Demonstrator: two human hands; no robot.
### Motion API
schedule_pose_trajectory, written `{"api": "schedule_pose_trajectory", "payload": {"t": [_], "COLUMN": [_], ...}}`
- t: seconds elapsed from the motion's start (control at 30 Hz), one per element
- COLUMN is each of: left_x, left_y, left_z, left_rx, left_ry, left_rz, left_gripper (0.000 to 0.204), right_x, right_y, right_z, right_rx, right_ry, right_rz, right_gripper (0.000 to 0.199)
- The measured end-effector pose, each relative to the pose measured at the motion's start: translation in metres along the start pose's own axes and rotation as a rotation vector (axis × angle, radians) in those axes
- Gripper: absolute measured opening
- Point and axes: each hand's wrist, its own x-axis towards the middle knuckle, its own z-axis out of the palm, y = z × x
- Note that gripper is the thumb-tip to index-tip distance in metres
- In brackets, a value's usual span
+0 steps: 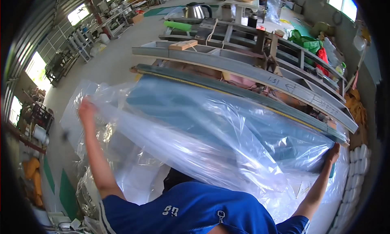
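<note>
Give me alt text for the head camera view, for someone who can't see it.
A person in a blue shirt stretches a clear plastic sheet over a long blue-green panel, left hand and right hand gripping opposite ends. Metal frames lie behind.

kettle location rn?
Head view, top centre: the steel kettle stands on the far workbench, just behind the green roll, beyond the plastic sheet.

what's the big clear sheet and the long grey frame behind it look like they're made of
The clear sheet held by the left hand and right hand looks like thin plastic film: see-through, glossy, creased, with white glare. The long grey frame looks like metal, probably steel: dull grey channels with straight cross pieces and a matte finish. The small block on it looks like bare wood.
</note>
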Motion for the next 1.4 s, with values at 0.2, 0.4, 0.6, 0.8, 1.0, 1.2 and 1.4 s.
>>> {"api": "schedule_pose_trajectory", "payload": {"t": [0.2, 0.4, 0.6, 0.8, 1.0, 1.2, 1.4], "left_x": [0.142, 0.128, 0.096, 0.055, -0.003, 0.012, -0.034], "left_y": [-0.045, -0.1, -0.136, -0.074, -0.026, -0.044, -0.002], "left_z": [-0.095, -0.012, 0.145, 0.2, 0.235, 0.24, 0.234], "left_rx": [-0.653, 1.255, 1.072, 1.082, 0.659, 0.56, 1.007], "left_ry": [0.185, -0.063, -0.294, -0.312, -0.621, -1.162, -0.888], "left_rz": [-0.023, 0.176, 0.231, 0.33, 1.086, 0.109, 0.587], "left_gripper": [0.024, 0.041, 0.076, 0.067, 0.028, 0.023, 0.048], "right_x": [-0.008, -0.018, -0.017, -0.013, -0.013, -0.009, -0.022], "right_y": [-0.04, -0.041, 0.027, 0.08, 0.091, 0.117, 0.146], "right_z": [-0.012, -0.025, -0.051, -0.089, -0.098, -0.119, -0.165], "right_rx": [-0.272, -0.283, -0.556, -0.426, -0.78, -0.438, -0.537], "right_ry": [-0.334, -0.368, -0.331, -0.394, -0.321, -0.407, -0.262], "right_rz": [-0.194, -0.169, -0.238, 0.148, -0.157, -0.039, -0.005], "right_gripper": [0.037, 0.035, 0.041, 0.041, 0.041, 0.042, 0.04]}}
